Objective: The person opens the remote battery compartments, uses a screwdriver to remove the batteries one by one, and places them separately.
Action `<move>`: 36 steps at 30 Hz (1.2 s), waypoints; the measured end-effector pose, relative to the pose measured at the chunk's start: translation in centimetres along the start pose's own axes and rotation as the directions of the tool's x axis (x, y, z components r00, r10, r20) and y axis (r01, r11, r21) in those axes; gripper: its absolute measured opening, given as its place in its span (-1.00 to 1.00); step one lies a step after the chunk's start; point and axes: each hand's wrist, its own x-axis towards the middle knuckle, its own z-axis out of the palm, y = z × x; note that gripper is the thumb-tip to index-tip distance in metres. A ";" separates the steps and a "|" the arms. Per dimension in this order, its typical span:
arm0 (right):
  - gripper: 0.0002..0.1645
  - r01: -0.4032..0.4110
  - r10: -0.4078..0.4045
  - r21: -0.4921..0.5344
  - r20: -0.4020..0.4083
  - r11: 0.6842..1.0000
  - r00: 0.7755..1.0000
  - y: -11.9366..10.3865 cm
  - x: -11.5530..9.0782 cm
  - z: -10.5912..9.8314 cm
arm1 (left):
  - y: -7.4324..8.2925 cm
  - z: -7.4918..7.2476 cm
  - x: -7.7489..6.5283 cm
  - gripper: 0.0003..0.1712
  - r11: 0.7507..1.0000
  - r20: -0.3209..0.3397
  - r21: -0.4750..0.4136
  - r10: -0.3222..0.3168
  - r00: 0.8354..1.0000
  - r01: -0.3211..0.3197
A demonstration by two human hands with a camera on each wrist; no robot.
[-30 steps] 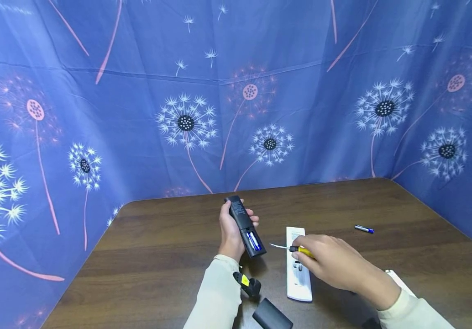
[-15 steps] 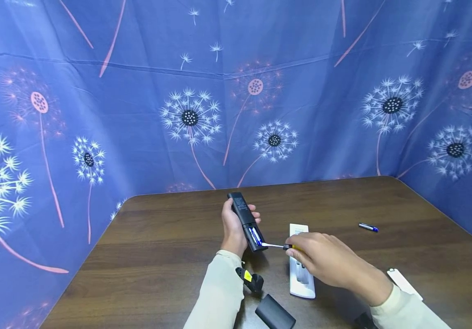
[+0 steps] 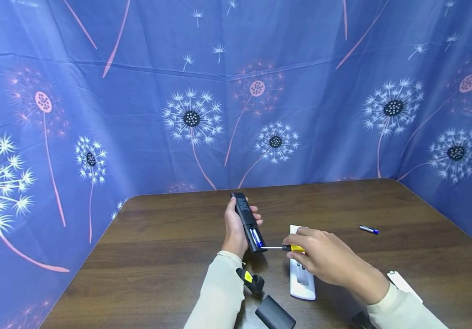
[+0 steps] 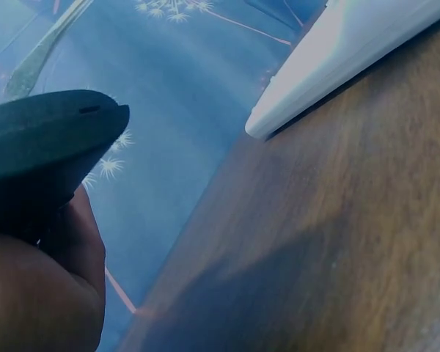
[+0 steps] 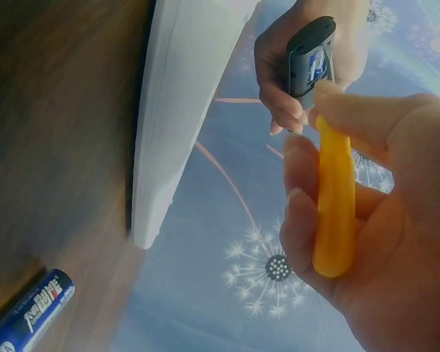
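My left hand point(image 3: 234, 226) grips a black remote control point(image 3: 243, 211) back side up, with its battery compartment open. Blue-and-white batteries point(image 3: 256, 237) lie inside. My right hand point(image 3: 328, 256) pinches a screwdriver point(image 3: 296, 248) by its yellow handle, and the thin metal shaft reaches left to the compartment's lower end. In the right wrist view, the screwdriver handle point(image 5: 335, 202) lies between thumb and fingers. The left wrist view catches the dark end of the remote point(image 4: 59, 132) and the screwdriver's blade point(image 4: 40, 59) beyond it.
A white remote point(image 3: 301, 289) lies on the wooden table point(image 3: 158, 256), partly under my right hand. A loose blue-and-white battery point(image 3: 369, 229) is at the right, with a slim white cover point(image 3: 404, 286) nearer me. A dark flat piece point(image 3: 275, 313) sits at the front.
The screwdriver has moved left from beside the black remote until its tip meets the battery compartment's end. My left hand keeps holding the remote, and the view has shifted slightly.
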 end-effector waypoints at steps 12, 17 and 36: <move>-0.74 -0.004 0.001 -0.089 -0.042 0.996 0.999 -0.2 -0.2 0.8 | -0.4 -0.5 -0.3 -0.40 0.999 -0.005 0.037 -0.029 1.000 0.030; -0.73 0.006 -0.012 -0.097 -0.062 0.995 0.998 -0.1 -0.2 0.9 | -0.4 -0.5 -0.3 -0.41 0.999 0.010 0.022 -0.033 0.999 0.033; -0.73 0.071 -0.094 -0.140 -0.165 0.988 0.982 0.3 0.1 1.0 | -0.4 0.2 -0.3 -0.36 0.991 0.077 0.131 -0.033 0.996 0.023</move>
